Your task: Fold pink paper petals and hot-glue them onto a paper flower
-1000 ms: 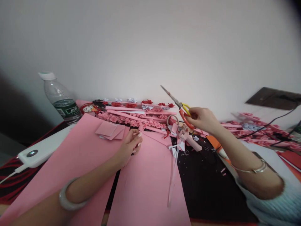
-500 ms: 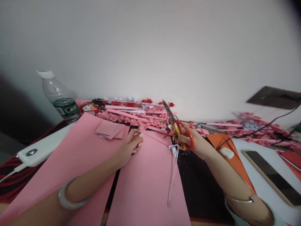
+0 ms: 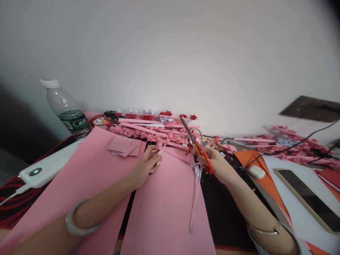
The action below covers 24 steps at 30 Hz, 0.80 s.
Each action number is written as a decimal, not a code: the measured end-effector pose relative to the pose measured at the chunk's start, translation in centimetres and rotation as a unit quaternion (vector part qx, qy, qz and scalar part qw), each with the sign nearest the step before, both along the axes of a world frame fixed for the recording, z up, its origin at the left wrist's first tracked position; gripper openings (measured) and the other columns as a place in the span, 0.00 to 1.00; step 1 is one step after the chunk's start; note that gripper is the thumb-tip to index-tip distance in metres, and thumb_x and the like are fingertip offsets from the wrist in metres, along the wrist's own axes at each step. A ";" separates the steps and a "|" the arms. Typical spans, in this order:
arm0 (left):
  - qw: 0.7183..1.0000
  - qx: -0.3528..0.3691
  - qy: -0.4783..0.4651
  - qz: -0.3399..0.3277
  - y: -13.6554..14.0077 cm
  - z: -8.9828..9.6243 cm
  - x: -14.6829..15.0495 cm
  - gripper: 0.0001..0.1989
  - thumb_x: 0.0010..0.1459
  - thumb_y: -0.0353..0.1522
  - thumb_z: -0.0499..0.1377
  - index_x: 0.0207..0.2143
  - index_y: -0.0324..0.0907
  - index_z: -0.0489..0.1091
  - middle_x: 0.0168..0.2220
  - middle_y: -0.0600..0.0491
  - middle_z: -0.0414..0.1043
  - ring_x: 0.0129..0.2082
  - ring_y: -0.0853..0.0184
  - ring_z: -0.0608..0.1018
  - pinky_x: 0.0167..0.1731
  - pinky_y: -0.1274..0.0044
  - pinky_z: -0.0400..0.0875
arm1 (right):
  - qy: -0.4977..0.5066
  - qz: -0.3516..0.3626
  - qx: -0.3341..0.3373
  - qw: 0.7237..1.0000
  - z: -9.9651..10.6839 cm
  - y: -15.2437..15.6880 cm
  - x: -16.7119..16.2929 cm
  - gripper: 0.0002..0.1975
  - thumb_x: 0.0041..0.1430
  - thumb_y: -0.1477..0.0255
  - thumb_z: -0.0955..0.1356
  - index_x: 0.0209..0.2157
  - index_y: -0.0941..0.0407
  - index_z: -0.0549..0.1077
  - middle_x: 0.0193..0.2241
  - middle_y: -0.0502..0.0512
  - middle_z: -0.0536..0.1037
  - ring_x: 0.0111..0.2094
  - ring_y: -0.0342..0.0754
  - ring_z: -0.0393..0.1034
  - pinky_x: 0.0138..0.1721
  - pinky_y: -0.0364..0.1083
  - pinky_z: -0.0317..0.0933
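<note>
My left hand [image 3: 151,160] is closed in a pinch above the pink sheets, with a small pink paper piece [image 3: 166,142] sticking out past its fingertips. My right hand [image 3: 214,162] grips a pair of scissors [image 3: 205,156] by the orange handles. The blades point up and to the left, beyond the left hand's fingers and apart from the paper piece. Below the hands lie a large pink sheet [image 3: 170,205] and a second pink sheet [image 3: 79,180]. Thin paper strips [image 3: 195,205] trail over the right edge of the nearer sheet.
Small pink squares [image 3: 124,146] lie left of my left hand. Paper flowers and rolled pink stems [image 3: 143,132] are heaped along the wall. At left stand a water bottle [image 3: 71,117] and a white power bank [image 3: 50,166]. A phone [image 3: 308,200], earbud case [image 3: 256,172] and cable lie right.
The scissors have turned in my right hand, with the handles now lower and seen more edge-on. Their tips have shifted slightly left. My left hand has barely moved.
</note>
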<state>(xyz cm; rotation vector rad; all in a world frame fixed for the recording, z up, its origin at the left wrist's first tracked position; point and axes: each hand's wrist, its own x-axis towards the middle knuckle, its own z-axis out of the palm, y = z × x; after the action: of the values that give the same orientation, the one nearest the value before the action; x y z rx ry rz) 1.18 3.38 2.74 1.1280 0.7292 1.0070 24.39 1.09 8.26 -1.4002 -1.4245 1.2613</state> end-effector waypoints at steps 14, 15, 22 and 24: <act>0.999 0.041 0.029 0.002 -0.2 0.0 -0.1 0.11 0.59 0.38 0.54 0.35 0.45 0.53 0.23 0.63 0.52 0.14 0.80 0.52 0.14 0.85 0.44 | -0.037 -0.011 0.037 0.999 -0.6 0.0 0.4 0.07 0.49 0.68 0.65 0.29 0.57 0.65 0.19 0.44 0.61 0.19 0.38 0.51 0.19 0.40 0.45; 0.998 0.058 0.037 0.009 -0.3 0.0 -0.1 0.10 0.59 0.38 0.54 0.35 0.45 0.53 0.23 0.63 0.52 0.14 0.80 0.52 0.15 0.84 0.44 | -0.043 -0.013 0.044 0.998 -0.7 0.0 0.4 0.07 0.50 0.68 0.64 0.28 0.57 0.64 0.19 0.44 0.61 0.19 0.38 0.51 0.19 0.40 0.45; 0.977 0.170 0.102 0.076 -0.9 -0.1 0.0 0.07 0.61 0.35 0.52 0.39 0.45 0.54 0.22 0.63 0.51 0.17 0.78 0.56 0.17 0.84 0.50 | -0.142 0.015 0.101 0.985 -1.0 -0.4 1.0 0.05 0.50 0.71 0.64 0.27 0.56 0.61 0.22 0.45 0.63 0.23 0.40 0.55 0.23 0.41 0.50; 0.980 0.159 0.094 0.075 -0.9 0.0 0.1 0.09 0.61 0.35 0.52 0.41 0.46 0.53 0.22 0.64 0.52 0.15 0.79 0.56 0.16 0.84 0.50 | -0.205 0.029 0.110 0.972 -0.9 -0.8 0.9 0.05 0.50 0.72 0.64 0.28 0.55 0.60 0.23 0.45 0.63 0.24 0.41 0.56 0.25 0.41 0.51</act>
<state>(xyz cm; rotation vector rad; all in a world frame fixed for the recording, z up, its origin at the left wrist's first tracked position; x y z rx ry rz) 1.25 2.51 2.75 1.4766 0.8338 1.1842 25.34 0.26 7.35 -1.5283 -1.8323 0.8412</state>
